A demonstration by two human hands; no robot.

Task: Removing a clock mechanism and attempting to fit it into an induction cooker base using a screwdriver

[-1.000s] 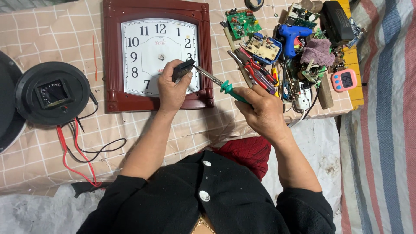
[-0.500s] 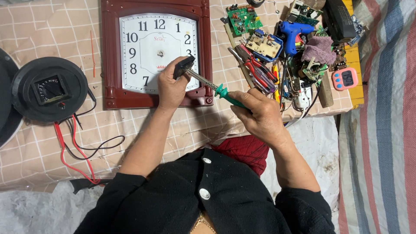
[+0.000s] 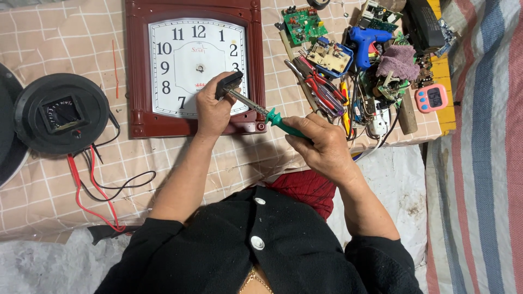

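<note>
A wall clock [image 3: 163, 60] with a dark red frame and a white face lies flat on the checked cloth; no hands show on its dial. My left hand [image 3: 213, 109] rests over the clock's lower right part and holds a small black part [image 3: 227, 84] between fingers and thumb. My right hand [image 3: 321, 144] grips a soldering iron [image 3: 261, 109] by its green handle. The iron's metal tip touches the black part. Both of my arms wear black sleeves.
A round black speaker-like unit [image 3: 60, 114] with red and black wires [image 3: 92, 185] lies at the left. Right of the clock sit green circuit boards [image 3: 304, 24], red-handled pliers [image 3: 321, 90], a blue glue gun [image 3: 366, 39], a pink cloth [image 3: 396, 61] and a small pink timer [image 3: 431, 98]. A striped fabric [image 3: 479, 136] covers the far right.
My two hands stay together over the clock's lower right corner, and the iron's tip stays at the black part. The view has shifted a little.
</note>
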